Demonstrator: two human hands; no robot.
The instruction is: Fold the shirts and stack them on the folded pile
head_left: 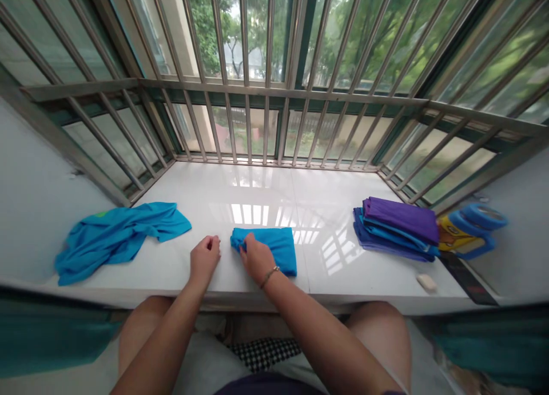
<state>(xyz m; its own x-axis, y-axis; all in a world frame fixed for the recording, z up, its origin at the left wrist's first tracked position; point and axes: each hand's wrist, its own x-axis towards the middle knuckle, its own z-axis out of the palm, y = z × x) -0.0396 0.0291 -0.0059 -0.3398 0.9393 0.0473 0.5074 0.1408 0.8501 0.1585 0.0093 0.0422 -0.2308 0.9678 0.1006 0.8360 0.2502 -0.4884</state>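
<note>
A folded bright-blue garment (281, 249) lies flat on the white sill in front of me. My right hand (256, 256), with a bracelet at its wrist, rests on its left part; thumb and fingers pinch the cloth near that edge. Left of the garment, and apart from it, my left hand (206, 256) hovers close to the sill with its fingers curled in, and no cloth shows in them. Farther left is a crumpled blue garment (124, 229) with a small green patch. On the right sits a stack of folded purple and blue garments (398, 226).
Metal bars (283, 92) and windows enclose the glossy white sill (326, 183) on the far side. A blue and yellow bottle (467, 229) leans by the right wall. Near it lie a dark flat object (469, 279) and a small whitish block (426, 283).
</note>
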